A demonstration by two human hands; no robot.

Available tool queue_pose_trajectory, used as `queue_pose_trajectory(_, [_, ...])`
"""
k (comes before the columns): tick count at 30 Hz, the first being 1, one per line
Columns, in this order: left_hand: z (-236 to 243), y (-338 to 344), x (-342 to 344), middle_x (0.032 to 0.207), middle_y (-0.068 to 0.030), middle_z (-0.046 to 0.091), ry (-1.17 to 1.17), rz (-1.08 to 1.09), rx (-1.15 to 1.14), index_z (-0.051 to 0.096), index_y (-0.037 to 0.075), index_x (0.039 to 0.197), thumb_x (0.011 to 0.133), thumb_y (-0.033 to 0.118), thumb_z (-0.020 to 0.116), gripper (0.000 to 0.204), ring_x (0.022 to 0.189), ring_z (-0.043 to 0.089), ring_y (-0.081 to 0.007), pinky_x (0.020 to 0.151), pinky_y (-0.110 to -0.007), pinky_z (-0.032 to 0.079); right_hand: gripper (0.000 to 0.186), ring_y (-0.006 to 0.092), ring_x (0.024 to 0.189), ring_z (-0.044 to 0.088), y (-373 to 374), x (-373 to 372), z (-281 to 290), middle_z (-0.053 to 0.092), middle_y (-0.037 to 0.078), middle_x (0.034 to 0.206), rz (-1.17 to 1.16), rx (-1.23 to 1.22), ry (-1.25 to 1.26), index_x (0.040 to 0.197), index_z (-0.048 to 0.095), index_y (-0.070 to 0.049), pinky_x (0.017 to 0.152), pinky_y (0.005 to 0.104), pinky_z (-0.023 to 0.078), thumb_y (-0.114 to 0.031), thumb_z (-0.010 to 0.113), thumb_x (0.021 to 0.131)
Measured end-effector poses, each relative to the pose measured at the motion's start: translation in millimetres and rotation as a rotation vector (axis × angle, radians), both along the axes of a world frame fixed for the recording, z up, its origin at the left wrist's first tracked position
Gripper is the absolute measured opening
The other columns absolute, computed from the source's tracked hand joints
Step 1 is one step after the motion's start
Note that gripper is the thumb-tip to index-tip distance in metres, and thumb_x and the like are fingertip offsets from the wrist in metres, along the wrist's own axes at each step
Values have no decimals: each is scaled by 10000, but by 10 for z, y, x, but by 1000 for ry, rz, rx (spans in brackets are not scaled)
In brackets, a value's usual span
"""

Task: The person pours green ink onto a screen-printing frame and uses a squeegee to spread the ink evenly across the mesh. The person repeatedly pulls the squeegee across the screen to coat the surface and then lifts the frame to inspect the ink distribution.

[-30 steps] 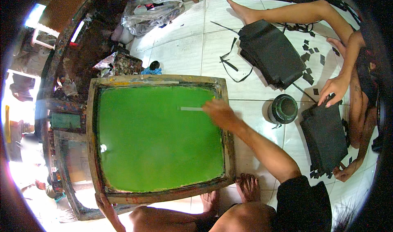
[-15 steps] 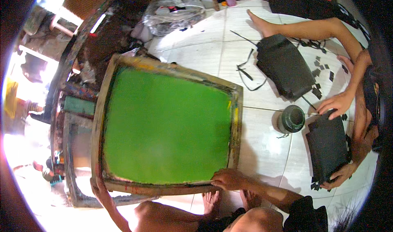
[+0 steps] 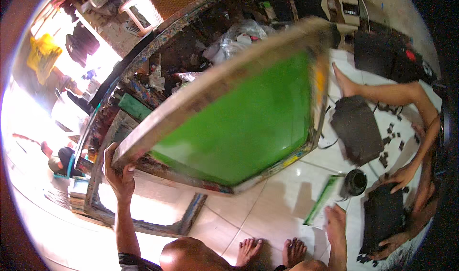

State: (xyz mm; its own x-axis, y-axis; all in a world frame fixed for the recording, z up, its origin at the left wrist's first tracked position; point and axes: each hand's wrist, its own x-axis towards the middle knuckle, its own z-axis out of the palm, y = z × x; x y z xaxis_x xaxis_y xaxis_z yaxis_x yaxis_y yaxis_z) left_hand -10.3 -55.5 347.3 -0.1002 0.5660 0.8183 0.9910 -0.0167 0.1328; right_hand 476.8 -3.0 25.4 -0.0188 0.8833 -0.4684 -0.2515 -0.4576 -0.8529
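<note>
My left hand [image 3: 119, 173] grips the lower-left end of a weathered screen frame [image 3: 210, 91] with a green coated mesh [image 3: 239, 120], holding it raised and tilted. My right hand [image 3: 334, 221] holds a pale flat scraper [image 3: 318, 206] smeared with green along one edge, just left of a dark round tub [image 3: 355, 182]. A second empty frame [image 3: 191, 216] lies beneath the raised screen, partly hidden by it.
Another person's hand [image 3: 401, 177] rests at a stack of black sheets [image 3: 382, 216]. A second black stack [image 3: 356, 132] and small black scraps [image 3: 389, 142] lie on the tiled floor [image 3: 253, 213]. A cluttered, paint-stained trough [image 3: 158, 65] stands at back left.
The green screen has risen and tilted with my left hand. My right hand has left the screen and moved down and right with the scraper. The view has also shifted.
</note>
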Motion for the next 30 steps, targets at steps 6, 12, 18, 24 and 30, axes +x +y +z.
queue_pose_trajectory(6, [-715,-389,-176,1003,-173,616,194,-304,-229,531,-30,1146,775,395,814,631,863,644,-313,717,-413,535,321,319,1142,561,38,1374,966,569,211,1241,-464,879,-720,1268,533,57,973,429,463,-71,537,974])
queue_pose_trajectory(12, [-2061,-951,-51,1003,-137,593,6,-493,-746,537,83,999,678,113,770,397,909,656,-319,778,-420,577,357,171,1003,590,670,859,2270,605,122,1160,-446,792,-642,1279,522,28,876,307,506,-158,596,984])
queue_pose_trajectory(18, [-3417,-1504,354,1117,-164,552,-83,-516,-798,556,99,999,722,94,705,314,1090,565,-352,894,-447,532,221,388,975,605,1946,-1080,1618,654,186,993,715,1157,-1032,1106,656,-9,860,478,488,-95,599,910])
queue_pose_trajectory(24, [-4128,-1686,569,1127,-190,571,-345,-429,-875,559,87,1033,752,76,655,297,1088,564,-387,875,-459,527,175,360,1011,613,3061,-2781,54,672,144,1010,947,1203,-1402,999,666,-69,833,507,497,-72,581,846])
queue_pose_trajectory(30, [-4206,-1739,635,1116,-183,592,-540,-335,-864,564,85,1058,786,111,634,281,1007,603,-375,822,-460,540,250,319,1034,608,3334,-3163,-336,688,120,992,998,1194,-1485,1056,682,-76,830,464,492,-42,586,827])
